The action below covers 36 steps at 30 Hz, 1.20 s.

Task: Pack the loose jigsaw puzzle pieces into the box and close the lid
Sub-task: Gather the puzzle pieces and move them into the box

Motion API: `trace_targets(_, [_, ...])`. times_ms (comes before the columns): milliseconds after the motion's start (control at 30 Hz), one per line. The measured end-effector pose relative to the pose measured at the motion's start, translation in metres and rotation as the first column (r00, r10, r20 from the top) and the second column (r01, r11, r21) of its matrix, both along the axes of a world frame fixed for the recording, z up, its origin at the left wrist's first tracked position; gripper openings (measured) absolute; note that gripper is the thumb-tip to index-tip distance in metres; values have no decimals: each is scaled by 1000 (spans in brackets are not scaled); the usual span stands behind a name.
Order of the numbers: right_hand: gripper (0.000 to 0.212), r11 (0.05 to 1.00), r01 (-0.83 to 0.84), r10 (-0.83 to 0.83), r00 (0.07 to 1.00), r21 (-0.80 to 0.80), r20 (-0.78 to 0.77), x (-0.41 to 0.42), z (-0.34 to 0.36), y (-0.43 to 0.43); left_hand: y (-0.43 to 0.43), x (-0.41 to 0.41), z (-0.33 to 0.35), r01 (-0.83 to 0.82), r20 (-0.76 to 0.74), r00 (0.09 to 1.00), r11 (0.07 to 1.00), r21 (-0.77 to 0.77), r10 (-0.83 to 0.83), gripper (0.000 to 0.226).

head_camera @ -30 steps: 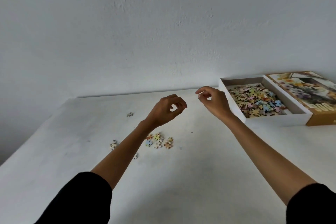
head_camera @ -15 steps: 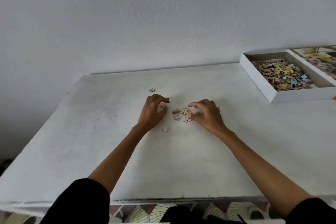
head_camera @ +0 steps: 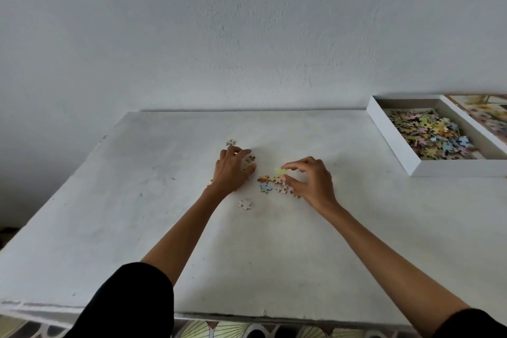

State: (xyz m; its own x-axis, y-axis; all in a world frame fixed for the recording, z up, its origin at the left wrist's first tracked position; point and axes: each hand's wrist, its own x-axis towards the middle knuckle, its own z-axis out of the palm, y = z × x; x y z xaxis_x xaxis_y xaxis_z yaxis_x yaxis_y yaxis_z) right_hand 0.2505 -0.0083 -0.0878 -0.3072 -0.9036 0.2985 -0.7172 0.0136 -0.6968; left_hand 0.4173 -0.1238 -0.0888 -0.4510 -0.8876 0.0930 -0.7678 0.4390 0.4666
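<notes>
A small cluster of loose puzzle pieces (head_camera: 270,183) lies mid-table between my hands. My right hand (head_camera: 311,180) hovers over its right side, thumb and forefinger pinching a pale yellow piece (head_camera: 281,171). My left hand (head_camera: 232,170) rests palm down over pieces at the cluster's left, fingers curled onto a piece (head_camera: 249,160). Single pieces lie apart: one behind my left hand (head_camera: 230,142), one nearer me (head_camera: 245,203). The white box (head_camera: 395,140) stands at the far right, holding many coloured pieces. Its printed lid (head_camera: 485,115) lies beside it.
The white table (head_camera: 137,214) backs onto a plain white wall. Its near edge runs along the bottom of the view, with a patterned floor below. The box sits well to the right of the loose pieces.
Both hands came down from mid-air near the box to the cluster on the table. The right hand now pinches a yellow piece; the left has spread over pieces on the left.
</notes>
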Motion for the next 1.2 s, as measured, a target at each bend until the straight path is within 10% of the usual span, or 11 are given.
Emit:
trace_targets(100, [10,998,-52,61,908,-32,414,-8,19,4,-1,-4,1,-29,8,1000,1000,-6,29,45])
trace_targets(233, [19,995,-105,43,388,-2,921,-15,33,7,-1,-6,1,-49,-55,997,998,-29,48,36])
trace_targets(367, [25,991,-131,-39,-25,36,999,-23,31,4,-2,-9,2,-7,-153,988,999,-41,0,16])
trace_targets(433, [23,986,-149,-65,41,71,997,-28,27,0,-4,-11,3,48,-156,986,998,-50,-56,9])
trace_targets(567, [13,963,-202,54,791,178,609,-38,18,-5,-6,-13,8,80,-184,979,997,-21,-83,9])
trace_targets(633, [18,943,-266,206,938,200,279,-40,15,-5,-6,-14,9,114,-218,969,993,-27,-117,16])
trace_targets(900, [30,937,-252,284,953,242,-106,-31,9,-9,5,-1,33,32,-370,929,998,62,-7,38])
trace_targets(1200, [20,918,-336,299,936,211,186,-37,22,-21,0,40,16,133,-74,988,990,-41,-135,25])
